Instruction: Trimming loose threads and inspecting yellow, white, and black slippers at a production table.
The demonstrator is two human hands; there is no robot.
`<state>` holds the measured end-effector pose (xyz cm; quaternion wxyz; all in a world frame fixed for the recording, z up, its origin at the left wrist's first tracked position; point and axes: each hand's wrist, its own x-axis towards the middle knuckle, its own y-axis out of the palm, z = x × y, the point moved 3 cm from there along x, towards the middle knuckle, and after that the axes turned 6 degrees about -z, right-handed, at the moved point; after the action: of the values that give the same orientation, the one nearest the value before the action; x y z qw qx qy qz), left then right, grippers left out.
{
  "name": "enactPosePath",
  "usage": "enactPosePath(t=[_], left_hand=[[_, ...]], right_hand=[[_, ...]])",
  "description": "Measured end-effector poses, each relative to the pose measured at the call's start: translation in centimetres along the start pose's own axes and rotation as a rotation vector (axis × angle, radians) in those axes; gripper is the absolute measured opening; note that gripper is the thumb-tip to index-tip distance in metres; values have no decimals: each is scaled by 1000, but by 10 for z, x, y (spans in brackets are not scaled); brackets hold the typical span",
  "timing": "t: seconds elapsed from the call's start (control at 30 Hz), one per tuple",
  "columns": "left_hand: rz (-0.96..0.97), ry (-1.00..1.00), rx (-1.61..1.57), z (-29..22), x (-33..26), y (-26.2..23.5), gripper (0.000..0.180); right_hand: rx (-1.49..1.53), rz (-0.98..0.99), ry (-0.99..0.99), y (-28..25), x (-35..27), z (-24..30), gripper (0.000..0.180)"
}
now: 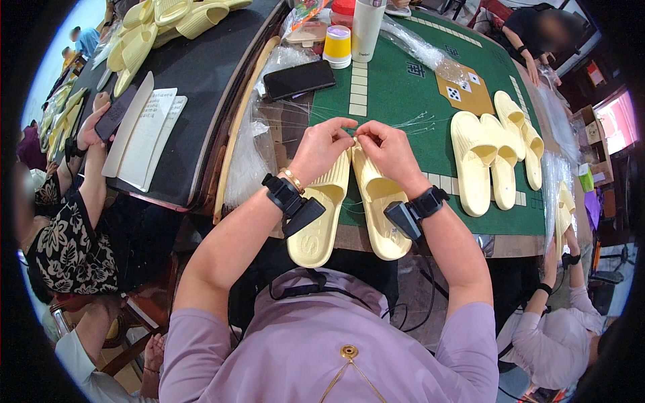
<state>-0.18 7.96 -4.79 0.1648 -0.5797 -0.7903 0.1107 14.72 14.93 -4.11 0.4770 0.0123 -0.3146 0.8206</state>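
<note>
A pair of pale yellow slippers stands side by side in front of me, toes pointing away: the left slipper (313, 232) and the right slipper (388, 232). Just over their toes, my left hand (324, 151) and my right hand (388, 154) meet with thumbs and forefingers pinched. What they pinch looks like a thin clear plastic strand, barely visible and largely hidden by the fingertips. More thin clear strands (418, 122) fan out on the green table mat behind my hands. Both wrists wear black straps with a dark box.
More yellow slippers (472, 171) stand to the right on the green mat (430, 80). A black phone (299, 80), a yellow-and-white cup (337, 46) and a white tumbler (368, 30) are beyond my hands. Clear plastic bags (250, 154) lie left. Other people sit on both sides.
</note>
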Motion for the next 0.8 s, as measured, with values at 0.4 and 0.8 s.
enactPosePath(t=[0.4,0.8], left_hand=[[-23,13,31,1,-2,1,33],[-13,14,5,2,-2,-1,36]], right_hand=[[-42,57,-37,-2,0,5,16],[11,14,-23,4,-3,-7,12]])
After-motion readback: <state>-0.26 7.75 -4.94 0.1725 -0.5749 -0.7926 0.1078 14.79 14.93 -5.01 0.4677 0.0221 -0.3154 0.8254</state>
